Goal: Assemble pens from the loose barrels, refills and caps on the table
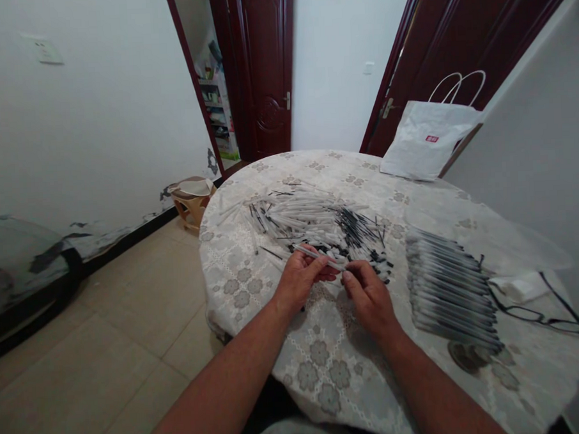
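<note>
My left hand (299,274) is closed around a slim whitish pen (334,264), held slantwise above the near part of the table. At the pen's right end, the thumb and fingers of my right hand (368,295) pinch it; any small part between them is hidden. Just beyond my hands lies a loose heap of white pen barrels (294,213). Thin dark refills (354,227) are bunched at the heap's right side, and small black and white pieces (380,264) are scattered nearer my right hand. Right of my right arm, a stack of similar pens (448,287) lies in rows.
A round table with a patterned cloth (325,369) fills the middle. Black-framed glasses (538,315), a white packet (525,286) and a small round object (463,356) lie at the right. A white paper bag (425,137) stands at the far edge; a stool (193,208) is beyond the left edge.
</note>
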Tool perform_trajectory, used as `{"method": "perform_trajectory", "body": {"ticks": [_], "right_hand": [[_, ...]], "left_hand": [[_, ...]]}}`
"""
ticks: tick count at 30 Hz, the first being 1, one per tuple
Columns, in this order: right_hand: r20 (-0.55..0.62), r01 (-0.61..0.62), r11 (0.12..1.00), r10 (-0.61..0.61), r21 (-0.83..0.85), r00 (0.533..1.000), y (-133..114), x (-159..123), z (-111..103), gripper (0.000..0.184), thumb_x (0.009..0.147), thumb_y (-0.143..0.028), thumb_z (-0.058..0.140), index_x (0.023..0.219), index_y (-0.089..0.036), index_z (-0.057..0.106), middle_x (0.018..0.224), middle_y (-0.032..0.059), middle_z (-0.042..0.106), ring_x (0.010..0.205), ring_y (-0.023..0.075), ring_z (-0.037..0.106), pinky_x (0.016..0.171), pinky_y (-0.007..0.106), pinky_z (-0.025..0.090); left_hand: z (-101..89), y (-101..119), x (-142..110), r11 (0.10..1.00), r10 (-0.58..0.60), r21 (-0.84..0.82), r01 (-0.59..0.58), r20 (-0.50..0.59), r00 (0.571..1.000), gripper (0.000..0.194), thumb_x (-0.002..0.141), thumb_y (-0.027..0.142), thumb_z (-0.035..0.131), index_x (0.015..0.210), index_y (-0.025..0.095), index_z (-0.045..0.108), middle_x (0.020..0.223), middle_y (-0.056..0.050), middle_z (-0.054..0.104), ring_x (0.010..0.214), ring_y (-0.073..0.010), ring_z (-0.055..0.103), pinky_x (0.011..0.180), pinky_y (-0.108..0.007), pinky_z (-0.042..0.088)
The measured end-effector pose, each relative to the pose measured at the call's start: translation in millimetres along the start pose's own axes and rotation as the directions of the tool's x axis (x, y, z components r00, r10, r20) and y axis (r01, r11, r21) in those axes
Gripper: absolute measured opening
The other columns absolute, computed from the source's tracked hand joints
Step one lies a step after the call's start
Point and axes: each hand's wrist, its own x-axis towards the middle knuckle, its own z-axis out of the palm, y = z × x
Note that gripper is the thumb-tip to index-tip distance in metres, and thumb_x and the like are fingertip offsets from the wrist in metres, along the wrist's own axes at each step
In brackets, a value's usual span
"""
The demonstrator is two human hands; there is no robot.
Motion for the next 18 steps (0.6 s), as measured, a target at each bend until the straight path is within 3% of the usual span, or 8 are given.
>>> {"method": "perform_trajectory", "body": {"ticks": [7,13,18], "right_hand": [[0.044,-0.014,1.000,0.013,0.017,0.999,5.3,0.9,2.0,0.042,0.105,-0.048,0.039,0.073,-0.024,0.051,0.064,-0.0014,0.052,0.060,0.0170,0.050,0.059,0.030,0.037],[0.019,0.019,1.000,-0.019,0.000,1.000,1.1,0.8,-1.5,0.028,0.101,-0.048,0.047,0.090,-0.024,0.058,0.074,-0.0006,0.057,0.068,0.0187,0.053,0.062,0.030,0.040],[0.076,-0.058,0.986,0.047,0.155,0.996,5.4,3.8,0.4,0.036,0.101,-0.050,0.045,0.076,-0.024,0.052,0.064,-0.0024,0.051,0.057,0.0161,0.046,0.054,0.028,0.036]], "left_hand": [[-0.7,-0.5,-0.3,1.000,0.000,0.023,-0.001,0.024,1.000,0.045,0.076,0.042,0.085,0.093,0.020,0.050,0.090,-0.008,0.077,0.075,-0.0222,0.076,0.071,-0.036,0.062],[-1.8,-2.0,0.7,0.999,0.013,0.044,-0.013,0.008,1.000,0.042,0.078,0.041,0.083,0.093,0.020,0.050,0.089,-0.007,0.077,0.078,-0.0228,0.076,0.073,-0.037,0.062],[-1.8,-0.7,1.3,0.996,0.019,0.090,-0.020,0.007,1.000,0.042,0.077,0.043,0.084,0.091,0.019,0.052,0.089,-0.008,0.077,0.075,-0.0223,0.076,0.073,-0.037,0.062]]}}
